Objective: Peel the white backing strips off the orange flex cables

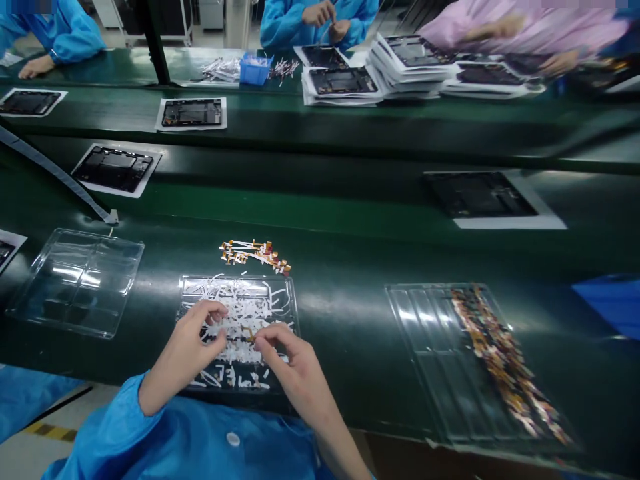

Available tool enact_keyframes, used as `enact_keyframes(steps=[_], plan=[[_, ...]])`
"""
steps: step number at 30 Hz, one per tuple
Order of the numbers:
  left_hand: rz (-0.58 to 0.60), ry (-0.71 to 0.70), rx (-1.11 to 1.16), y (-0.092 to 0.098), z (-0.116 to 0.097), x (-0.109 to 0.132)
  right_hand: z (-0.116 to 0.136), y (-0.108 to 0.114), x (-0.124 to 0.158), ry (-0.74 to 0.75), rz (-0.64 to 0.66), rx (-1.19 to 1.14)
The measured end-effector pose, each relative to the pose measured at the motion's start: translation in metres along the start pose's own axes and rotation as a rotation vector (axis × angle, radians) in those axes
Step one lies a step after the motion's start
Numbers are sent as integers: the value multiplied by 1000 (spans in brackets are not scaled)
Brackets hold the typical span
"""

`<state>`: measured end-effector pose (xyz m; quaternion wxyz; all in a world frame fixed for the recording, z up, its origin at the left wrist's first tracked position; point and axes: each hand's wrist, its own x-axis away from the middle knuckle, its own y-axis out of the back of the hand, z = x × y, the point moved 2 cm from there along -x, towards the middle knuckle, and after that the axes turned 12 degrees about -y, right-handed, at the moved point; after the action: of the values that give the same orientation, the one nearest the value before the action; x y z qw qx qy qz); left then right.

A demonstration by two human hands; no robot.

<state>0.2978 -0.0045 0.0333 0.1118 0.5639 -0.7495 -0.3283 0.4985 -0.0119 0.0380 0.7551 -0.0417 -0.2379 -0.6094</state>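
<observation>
My right hand (295, 363) pinches a small orange-gold flex cable (249, 333) between thumb and fingertips. Facing it, my left hand (193, 343) has its thumb and fingers apart, with nothing visible between them. Both hands are over a clear plastic tray (295, 300) strewn with white strips and scraps (235, 290), some of them hidden behind my fingers. Just beyond that tray lies a loose heap of orange and white flex cables (255, 255) on the green bench.
An unfilled clear tray (83, 280) lies left; a slotted tray (425, 347) with rows of flex cables (495, 360) lies right. Device housings on white sheets (117, 170) rest along the line. Opposite are co-workers, a blue bin (256, 69) and stacked housings (405, 63).
</observation>
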Motion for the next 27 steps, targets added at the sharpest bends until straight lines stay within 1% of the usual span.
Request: enact_keyframes(steps=[2, 3, 6, 10, 12, 14, 15, 16, 17, 18, 19, 22, 25, 27], plan=[[56, 60, 216, 0, -2, -1, 2, -1, -1, -8, 26, -17], [50, 80, 292, 0, -4, -2, 3, -2, -1, -10, 37, -29], [-53, 145, 369, 6, -8, -4, 6, -6, 0, -15, 88, -45], [-172, 174, 369, 26, -6, -6, 4, -7, 1, -28, 135, -31], [-227, 152, 291, 34, -5, -5, 0, -5, 1, -48, 122, -52], [-271, 60, 135, 36, -10, -4, -3, -5, 1, -80, 112, -83], [-264, -17, 56, 34, -13, -3, -3, -5, 1, -91, 112, -93], [-229, -101, -8, 29, -18, -2, -3, -6, 1, -93, 118, -98], [-168, -176, -51, 24, -22, -2, -3, -6, 1, -88, 127, -100], [-89, -232, -72, 18, -24, -2, -2, -7, 1, -78, 139, -103], [-9, -256, -82, 12, -26, -3, 0, -7, 1, -68, 147, -110], [167, -220, -57, 6, -23, -6, 3, -6, 4, -73, 162, -138], [316, -200, 39, 10, -18, -10, 6, -3, 6, -83, 167, -126], [376, -194, 87, 14, -17, -12, 7, -1, 8, -80, 172, -113]])
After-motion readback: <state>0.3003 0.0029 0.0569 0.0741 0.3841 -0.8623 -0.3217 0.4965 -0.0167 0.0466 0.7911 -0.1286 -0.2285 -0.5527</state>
